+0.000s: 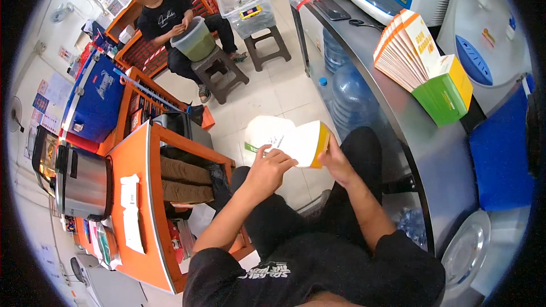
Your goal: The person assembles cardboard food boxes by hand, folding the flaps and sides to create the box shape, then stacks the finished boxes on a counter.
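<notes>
Above my lap I hold a paper food carton [307, 142], white with a yellow side and a green strip on its flap. My left hand [267, 171] pinches the lower edge near the green strip, fingers bent over it. On the other end, my right hand [338, 162] grips the yellow side between thumb and fingers; part of its grip is hidden behind the carton. To the right, a fanned stack of nested cartons [401, 51] in orange and white lies on the metal counter [392, 88], with a green and yellow carton [441, 102] at its near end.
A phone [331, 9] and scissors [365, 23] lie on the counter, with water jugs [350, 94] below. At left, an orange table [139, 261] bears a rice cooker [85, 179]. Ahead, a seated person [165, 20] handles a tub [194, 40] on a stool [220, 77].
</notes>
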Available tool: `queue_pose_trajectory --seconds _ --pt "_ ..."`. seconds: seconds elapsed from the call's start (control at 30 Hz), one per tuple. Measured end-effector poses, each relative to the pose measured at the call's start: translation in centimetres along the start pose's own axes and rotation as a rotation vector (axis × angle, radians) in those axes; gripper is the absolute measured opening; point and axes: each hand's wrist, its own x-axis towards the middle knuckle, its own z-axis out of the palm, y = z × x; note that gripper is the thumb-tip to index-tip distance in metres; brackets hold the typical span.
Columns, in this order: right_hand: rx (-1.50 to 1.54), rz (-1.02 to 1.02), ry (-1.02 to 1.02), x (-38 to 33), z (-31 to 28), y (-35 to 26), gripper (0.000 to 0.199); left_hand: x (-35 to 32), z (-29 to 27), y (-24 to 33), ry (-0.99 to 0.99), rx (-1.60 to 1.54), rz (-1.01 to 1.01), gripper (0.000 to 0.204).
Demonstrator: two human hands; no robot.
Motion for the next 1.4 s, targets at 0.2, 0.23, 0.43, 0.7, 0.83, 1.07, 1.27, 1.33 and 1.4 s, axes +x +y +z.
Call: queue_pose_trajectory --seconds 0.2,0.23,0.43,0.7,0.83,1.07,1.27,1.33,1.4 --pt "-0.108 0.100 -0.132 -0.5 -0.7 -1.8 0.111 -0.3 -0.5 -0.7 -0.136 0.195 0.157 0.033" --pt "-0.075 0.074 -0.102 -0.4 -0.7 -1.7 0.109 -0.3 -0.3 -0.5 0.040 0.226 0.127 0.038" --pt "0.187 -0.080 -0.064 -0.5 0.9 -1.1 0.109 -1.4 3.5 -2.8 0.977 -0.928 -0.327 0.050" --pt "-0.258 -0.104 -0.367 -2.6 4.1 1.5 0.082 -3.0 0.8 -4.2 0.993 -1.240 -0.731 0.045" --pt "0.012 0.101 -0.078 -0.3 3.7 1.9 0.062 -3.2 1.0 -4.8 0.820 -0.988 -0.681 0.039" --pt "-0.148 0.031 0.277 3.8 6.4 -0.7 0.038 -3.6 1.8 -3.5 0.498 -0.966 -0.626 0.038" --pt "-0.341 -0.268 0.383 2.4 5.9 0.8 0.021 -0.6 1.7 -2.2 0.505 -1.624 -0.674 0.053" --pt "-0.426 -0.129 0.317 1.4 6.1 0.6 0.023 -0.2 0.9 -1.1 0.487 -1.366 -0.739 0.047" --pt "-0.260 -0.087 0.298 1.2 6.8 0.6 0.028 -0.6 2.1 -1.2 0.606 -1.150 -0.705 0.040"
